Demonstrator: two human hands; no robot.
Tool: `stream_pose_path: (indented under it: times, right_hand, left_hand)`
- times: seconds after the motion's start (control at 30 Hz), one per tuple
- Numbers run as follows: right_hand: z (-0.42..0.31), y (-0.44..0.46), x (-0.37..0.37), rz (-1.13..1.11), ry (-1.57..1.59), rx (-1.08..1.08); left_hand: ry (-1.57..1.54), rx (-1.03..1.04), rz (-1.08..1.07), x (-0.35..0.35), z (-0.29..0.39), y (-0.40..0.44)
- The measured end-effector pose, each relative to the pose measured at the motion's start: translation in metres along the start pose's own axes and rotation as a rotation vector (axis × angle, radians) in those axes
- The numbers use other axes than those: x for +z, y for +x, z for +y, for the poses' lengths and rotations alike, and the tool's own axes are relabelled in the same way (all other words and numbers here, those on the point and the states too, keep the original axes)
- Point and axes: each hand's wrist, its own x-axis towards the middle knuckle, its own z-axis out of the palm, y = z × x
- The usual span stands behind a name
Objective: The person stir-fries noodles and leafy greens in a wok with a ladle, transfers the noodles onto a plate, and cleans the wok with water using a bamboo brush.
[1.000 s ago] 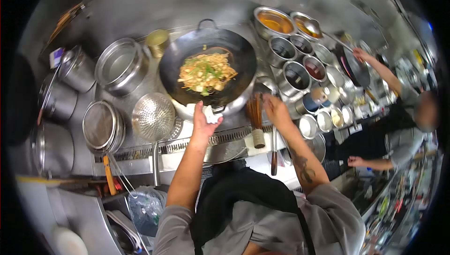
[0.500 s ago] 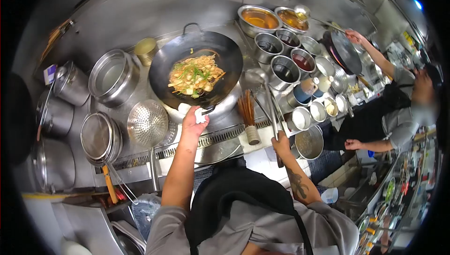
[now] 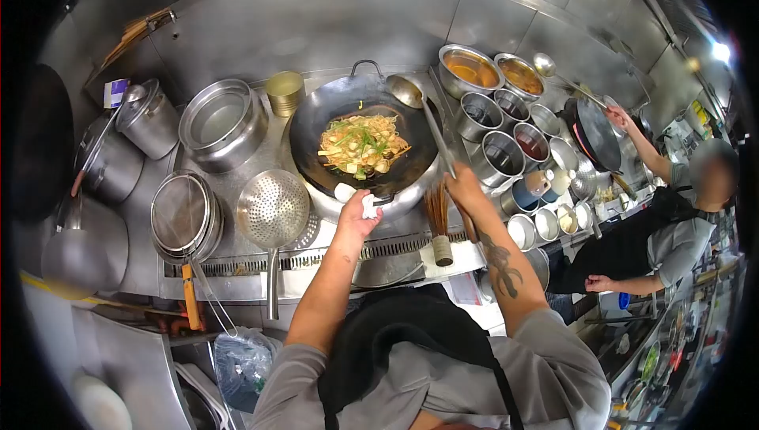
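Observation:
My left hand (image 3: pixel 360 213) is closed around a white cloth (image 3: pixel 369 206) at the near handle of the black wok (image 3: pixel 308 126). Noodles with green strips and pale chunks (image 3: pixel 364 145) lie in the wok's middle. My right hand (image 3: pixel 465 189) grips the long handle of a metal ladle (image 3: pixel 405 92), whose bowl is over the wok's far right side. Just left of my right wrist, a bamboo brush (image 3: pixel 439 228) stands with its bristles upward.
A perforated strainer (image 3: pixel 273 209), mesh sieves (image 3: pixel 180 213) and a metal pot (image 3: pixel 224 126) sit left. Sauce containers (image 3: pixel 503 153) and bowls of orange liquid (image 3: pixel 471 71) stand right. Farther right, a co-worker (image 3: pixel 664 232) holds another ladle (image 3: pixel 544 65) near a second wok (image 3: pixel 597 136).
My right hand has taken hold of the ladle and moved it up and left from beside the brush to over the wok. My left hand stays at the wok handle. The camera view has shifted.

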Motion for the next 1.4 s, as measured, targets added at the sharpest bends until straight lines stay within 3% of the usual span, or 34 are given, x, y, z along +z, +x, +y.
stream_pose_path:
  times: [0.1, 0.17, 0.3, 0.4, 0.47, 0.53, 0.67, 0.73, 0.8, 0.9, 1.03, 1.2, 1.4]
  right_hand:
    - [-0.069, 0.017, 0.001, -0.476, 0.368, 0.790]
    - [-0.090, 0.018, -0.016, -0.606, 0.473, 0.792]
    - [-0.057, 0.031, -0.015, -0.675, 0.614, 0.758]
    - [-0.043, 0.047, 0.007, -0.557, 0.360, 0.536]
    - [-0.053, 0.049, 0.023, -0.552, 0.349, 0.532]
    - [-0.083, 0.052, 0.027, -0.614, 0.532, 0.626]
    - [-0.114, 0.034, -0.012, -0.850, 0.403, 0.558]
    - [-0.084, 0.008, -0.028, -0.797, 0.348, 0.277]
    - [-0.054, -0.013, -0.048, -0.577, 0.115, -0.107]
    - [-0.094, -0.002, -0.105, -0.783, -0.173, 0.118]
    - [-0.102, -0.008, -0.106, -0.718, -0.407, -0.061]
    - [-0.106, -0.011, -0.116, -0.600, -0.242, -0.062]
    - [-0.133, -0.006, -0.174, -0.789, 0.005, 0.007]
  left_hand:
    - [-0.022, 0.000, 0.033, 0.008, -0.001, -0.009]
    - [-0.035, -0.017, 0.039, 0.010, 0.001, -0.011]
    - [-0.032, -0.017, 0.027, 0.011, 0.002, -0.013]
    - [-0.031, -0.030, 0.012, 0.010, 0.004, -0.013]
    - [-0.013, -0.039, 0.023, 0.010, 0.005, -0.013]
    - [0.015, -0.047, 0.027, 0.010, 0.006, -0.012]
    - [0.011, -0.048, 0.047, 0.008, 0.005, -0.006]
    - [0.009, -0.050, 0.038, 0.003, 0.005, -0.001]
    - [0.011, -0.045, 0.028, 0.005, 0.007, -0.004]
    - [0.008, -0.006, 0.026, 0.010, 0.004, -0.010]
    - [-0.008, -0.024, 0.008, 0.019, -0.020, -0.072]
    - [-0.016, -0.017, -0.024, 0.023, -0.013, -0.078]
    - [-0.007, -0.031, 0.013, 0.036, -0.014, -0.079]
